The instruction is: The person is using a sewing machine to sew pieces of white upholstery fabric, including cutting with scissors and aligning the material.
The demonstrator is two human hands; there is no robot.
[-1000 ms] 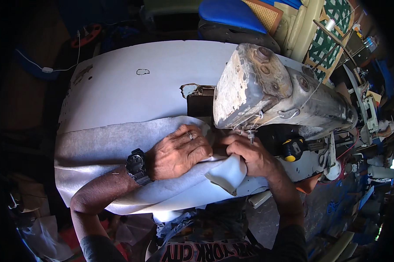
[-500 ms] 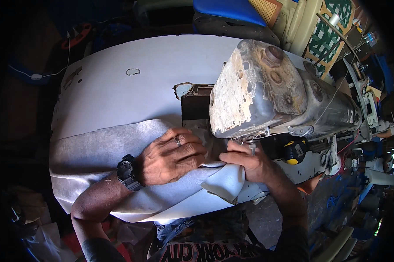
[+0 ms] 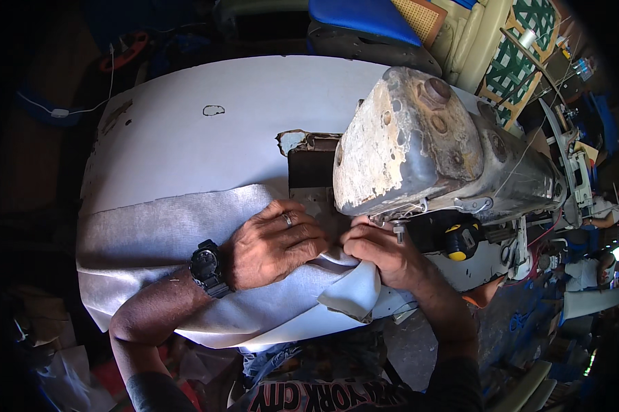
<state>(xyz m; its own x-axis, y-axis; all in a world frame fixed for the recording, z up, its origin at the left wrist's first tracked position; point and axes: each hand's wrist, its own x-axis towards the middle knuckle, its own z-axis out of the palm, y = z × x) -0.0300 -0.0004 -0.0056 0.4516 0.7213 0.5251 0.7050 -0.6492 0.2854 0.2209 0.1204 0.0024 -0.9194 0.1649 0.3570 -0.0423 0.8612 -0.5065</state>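
A wide sheet of grey fabric [image 3: 165, 220], smooth and pale on its folded-over corner, lies across the near side of a white sewing table. My left hand [image 3: 275, 244], with a ring and a wristwatch, has its fingers curled down on the fabric, gripping a fold. Close to its right, my right hand [image 3: 381, 250] pinches the fabric's edge below the head of a worn sewing machine [image 3: 409, 144]. The machine head hides the needle area and some of my right fingertips.
A dark rectangular opening [image 3: 311, 168] cuts into the white tabletop [image 3: 179, 144] left of the machine. A black and yellow tape measure [image 3: 462, 240] sits under the machine arm, near scissors [image 3: 508, 250]. Behind the table are a blue seat pad [image 3: 364, 19] and cream cushions [image 3: 471, 41].
My right hand has shifted slightly left, its fingers curling more tightly on the fabric. My left hand stays almost in place, and the view has moved a little.
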